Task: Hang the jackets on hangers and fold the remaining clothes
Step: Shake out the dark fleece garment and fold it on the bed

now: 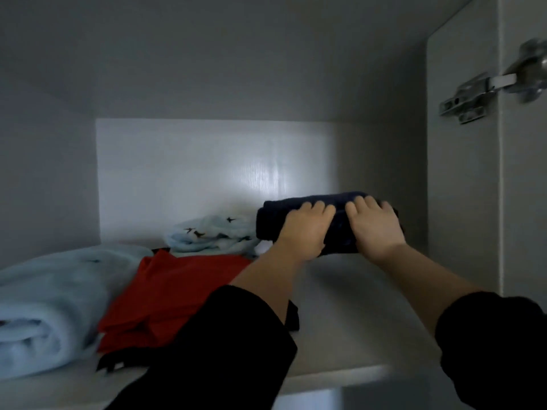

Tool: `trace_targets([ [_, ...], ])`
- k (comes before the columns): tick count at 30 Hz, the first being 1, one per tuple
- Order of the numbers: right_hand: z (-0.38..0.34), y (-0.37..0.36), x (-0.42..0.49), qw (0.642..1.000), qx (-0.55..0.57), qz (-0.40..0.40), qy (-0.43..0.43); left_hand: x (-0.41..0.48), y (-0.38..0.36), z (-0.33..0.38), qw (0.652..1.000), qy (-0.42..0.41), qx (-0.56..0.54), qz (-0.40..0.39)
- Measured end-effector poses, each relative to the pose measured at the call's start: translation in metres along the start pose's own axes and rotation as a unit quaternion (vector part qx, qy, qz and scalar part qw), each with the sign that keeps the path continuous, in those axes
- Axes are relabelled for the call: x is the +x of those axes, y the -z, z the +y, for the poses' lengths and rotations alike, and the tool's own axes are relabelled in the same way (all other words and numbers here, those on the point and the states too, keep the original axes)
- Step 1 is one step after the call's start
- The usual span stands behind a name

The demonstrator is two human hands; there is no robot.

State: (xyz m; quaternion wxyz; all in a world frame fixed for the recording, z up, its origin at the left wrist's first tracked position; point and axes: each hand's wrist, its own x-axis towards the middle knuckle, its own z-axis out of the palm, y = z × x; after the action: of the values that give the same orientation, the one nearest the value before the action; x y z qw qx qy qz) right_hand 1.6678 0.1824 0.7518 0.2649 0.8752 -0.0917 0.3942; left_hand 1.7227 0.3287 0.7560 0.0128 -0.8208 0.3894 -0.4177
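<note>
Two black sleeves; left hand, right hand tight round one navy garment; one red garment, two pale-blue bundles.

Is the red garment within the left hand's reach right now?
Probably yes, once freed: the left hand grips the navy folded garment with the right hand, but the red garment lies uncovered right beside its forearm.

Only one camera here, worn on the person's head; it looks straight into a cupboard, from just above the shelf, facing the back wall; it is close (both arms fill the bottom edge); the left hand and right hand sit near the middle, holding a dark folded cloth; a door hinge shows far right.
</note>
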Motion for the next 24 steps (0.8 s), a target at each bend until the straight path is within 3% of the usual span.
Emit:
trace_targets([
  [4,-0.008,-0.076,0.025,0.973,0.0,-0.229,-0.002,0.021,-0.066,0.014,0.985,0.008,-0.029,-0.168],
  [7,-0.012,-0.107,0.051,0.949,0.06,-0.309,0.024,0.034,-0.091,0.018,0.971,0.073,-0.03,-0.227],
  [13,-0.021,-0.155,0.072,0.959,0.153,-0.216,0.1,0.037,-0.113,-0.006,0.941,0.295,-0.104,-0.127],
  [17,-0.033,-0.169,0.071,0.962,0.161,-0.187,0.119,0.023,-0.143,-0.007,0.929,0.321,-0.059,-0.174],
  [24,-0.063,-0.177,0.059,0.987,0.047,-0.145,0.041,0.02,-0.161,-0.009,0.915,0.367,-0.04,-0.162],
])
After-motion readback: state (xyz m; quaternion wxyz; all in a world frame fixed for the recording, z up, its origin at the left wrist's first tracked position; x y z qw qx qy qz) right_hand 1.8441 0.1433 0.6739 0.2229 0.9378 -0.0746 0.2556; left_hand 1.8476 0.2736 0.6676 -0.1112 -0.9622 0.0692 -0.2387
